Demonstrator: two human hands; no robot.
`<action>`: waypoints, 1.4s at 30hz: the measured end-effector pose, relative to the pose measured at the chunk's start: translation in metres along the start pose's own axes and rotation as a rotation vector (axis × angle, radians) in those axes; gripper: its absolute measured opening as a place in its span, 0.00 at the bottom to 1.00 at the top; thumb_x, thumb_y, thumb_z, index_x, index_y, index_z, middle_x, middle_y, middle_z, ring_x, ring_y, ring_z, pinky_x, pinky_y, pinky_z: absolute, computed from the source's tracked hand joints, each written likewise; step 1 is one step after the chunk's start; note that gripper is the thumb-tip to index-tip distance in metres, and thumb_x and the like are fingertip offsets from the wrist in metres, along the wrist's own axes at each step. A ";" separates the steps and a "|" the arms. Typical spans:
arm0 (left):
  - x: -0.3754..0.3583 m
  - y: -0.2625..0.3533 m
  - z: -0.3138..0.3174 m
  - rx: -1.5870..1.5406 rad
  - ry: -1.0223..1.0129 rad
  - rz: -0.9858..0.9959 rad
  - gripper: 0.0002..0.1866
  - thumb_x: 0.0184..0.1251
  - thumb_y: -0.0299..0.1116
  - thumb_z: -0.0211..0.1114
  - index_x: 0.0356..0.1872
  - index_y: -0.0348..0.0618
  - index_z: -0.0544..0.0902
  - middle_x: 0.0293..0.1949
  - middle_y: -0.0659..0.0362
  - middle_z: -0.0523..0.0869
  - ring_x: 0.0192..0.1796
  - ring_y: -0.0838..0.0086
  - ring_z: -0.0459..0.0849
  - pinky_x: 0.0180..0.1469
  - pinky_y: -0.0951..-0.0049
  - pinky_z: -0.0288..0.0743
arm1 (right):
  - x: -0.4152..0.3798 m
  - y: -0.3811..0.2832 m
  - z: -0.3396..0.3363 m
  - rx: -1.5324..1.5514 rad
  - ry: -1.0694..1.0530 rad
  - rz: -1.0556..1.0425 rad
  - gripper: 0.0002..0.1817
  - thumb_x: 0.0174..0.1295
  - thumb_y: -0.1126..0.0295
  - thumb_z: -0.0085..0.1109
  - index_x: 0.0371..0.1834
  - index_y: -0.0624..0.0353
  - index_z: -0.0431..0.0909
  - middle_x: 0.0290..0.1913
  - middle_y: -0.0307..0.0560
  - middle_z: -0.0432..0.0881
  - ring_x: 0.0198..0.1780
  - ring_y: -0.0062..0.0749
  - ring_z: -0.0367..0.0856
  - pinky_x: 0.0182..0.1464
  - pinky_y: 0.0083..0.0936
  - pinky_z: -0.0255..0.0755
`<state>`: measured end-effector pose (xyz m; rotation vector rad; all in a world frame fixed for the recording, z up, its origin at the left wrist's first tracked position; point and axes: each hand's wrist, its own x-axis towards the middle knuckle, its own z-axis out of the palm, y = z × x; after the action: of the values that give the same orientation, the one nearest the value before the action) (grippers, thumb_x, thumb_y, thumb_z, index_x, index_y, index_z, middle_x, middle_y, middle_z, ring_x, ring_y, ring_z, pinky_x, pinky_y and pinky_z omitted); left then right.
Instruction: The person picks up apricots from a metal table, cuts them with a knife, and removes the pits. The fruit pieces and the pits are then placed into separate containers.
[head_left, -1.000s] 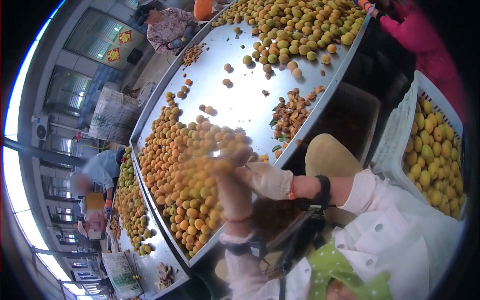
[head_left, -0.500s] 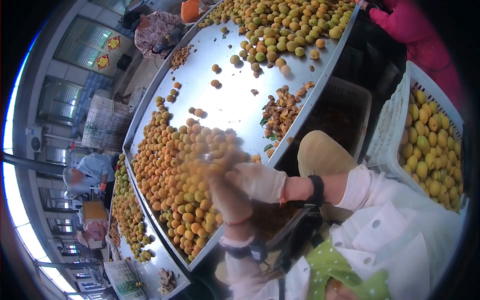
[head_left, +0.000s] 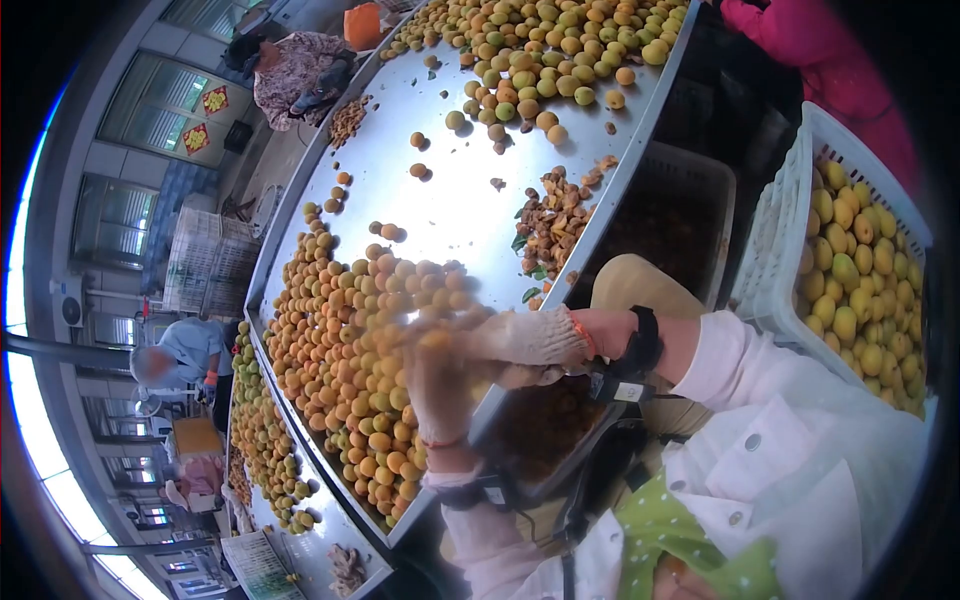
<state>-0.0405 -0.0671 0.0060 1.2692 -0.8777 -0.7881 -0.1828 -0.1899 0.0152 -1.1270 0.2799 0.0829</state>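
Both of my hands wear pale gloves and meet at the near edge of a heap of apricots on a metal table. My left hand reaches up from below, its fingers smeared by motion. A blurred orange patch, possibly an apricot, shows at its fingertips. From the right comes my right hand, its fingers pointing at the left hand and blurred where the two overlap. What either hand grips is hidden by the blur. Below the hands stands a container with dark brownish contents.
Split brown pieces lie along the table edge. More apricots cover its far end. A white crate of yellow-green fruit stands at right. Another tub sits under the edge. People are around the other tables.
The view has shifted slightly. My right hand has turned and now shows more of the glove's back and cuff. Both hands stay together at the heap, still blurred.
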 end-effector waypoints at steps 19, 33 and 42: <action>0.003 -0.024 -0.009 -0.456 -0.219 -0.141 0.42 0.57 0.74 0.55 0.56 0.45 0.74 0.53 0.52 0.80 0.57 0.56 0.78 0.62 0.48 0.72 | 0.013 0.025 0.013 0.142 -0.115 0.079 0.20 0.75 0.49 0.42 0.43 0.51 0.77 0.33 0.38 0.79 0.29 0.20 0.76 0.28 0.15 0.69; 0.009 -0.008 0.017 0.694 0.001 0.343 0.45 0.62 0.73 0.50 0.60 0.36 0.73 0.45 0.52 0.85 0.45 0.64 0.85 0.49 0.66 0.82 | 0.010 0.012 0.030 0.120 0.149 0.102 0.18 0.74 0.47 0.44 0.38 0.48 0.72 0.18 0.27 0.63 0.12 0.10 0.56 0.10 0.10 0.48; 0.029 -0.028 -0.011 -0.308 0.098 -0.517 0.41 0.63 0.71 0.53 0.54 0.38 0.77 0.40 0.56 0.85 0.40 0.70 0.84 0.44 0.73 0.82 | 0.041 0.034 0.017 0.671 -0.042 0.050 0.19 0.70 0.45 0.50 0.32 0.48 0.71 0.17 0.26 0.65 0.12 0.08 0.59 0.09 0.09 0.47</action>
<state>-0.0179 -0.0913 -0.0188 1.2562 -0.3259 -1.2055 -0.1477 -0.1629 -0.0187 -0.4513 0.2700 0.0509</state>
